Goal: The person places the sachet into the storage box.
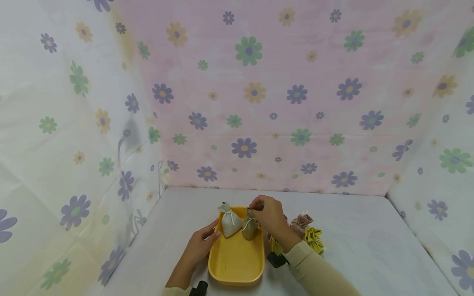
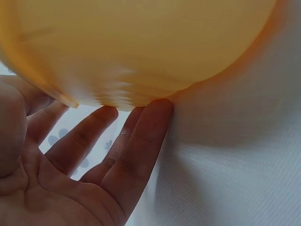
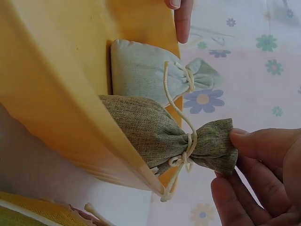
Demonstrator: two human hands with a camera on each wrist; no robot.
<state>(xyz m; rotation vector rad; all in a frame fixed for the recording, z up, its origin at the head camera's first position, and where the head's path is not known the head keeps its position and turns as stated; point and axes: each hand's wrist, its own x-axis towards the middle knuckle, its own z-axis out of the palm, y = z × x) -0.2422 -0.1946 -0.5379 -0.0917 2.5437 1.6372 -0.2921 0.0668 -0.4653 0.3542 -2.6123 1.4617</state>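
A yellow plastic tray (image 1: 237, 259) stands on the white surface. My left hand (image 1: 200, 245) holds its left rim, thumb over the edge and fingers (image 2: 136, 150) against the outer wall. At the tray's far end sits a pale grey drawstring pouch (image 1: 231, 224), its neck tied with cream cord. Beside it, at the far right corner, is an olive-brown drawstring pouch (image 3: 141, 125). My right hand (image 1: 270, 213) pinches the gathered top of this pouch between thumb and fingers. The pouch's lower end is inside the tray, partly hidden by the wall in the right wrist view.
To the tray's right lie more drawstring pouches: a yellow one (image 1: 314, 240), a dusty pink one (image 1: 301, 222) and another yellow one (image 1: 275, 246) partly behind my right forearm. Flower-printed cloth walls (image 1: 259, 102) enclose the white table (image 1: 370, 242) at the back and sides.
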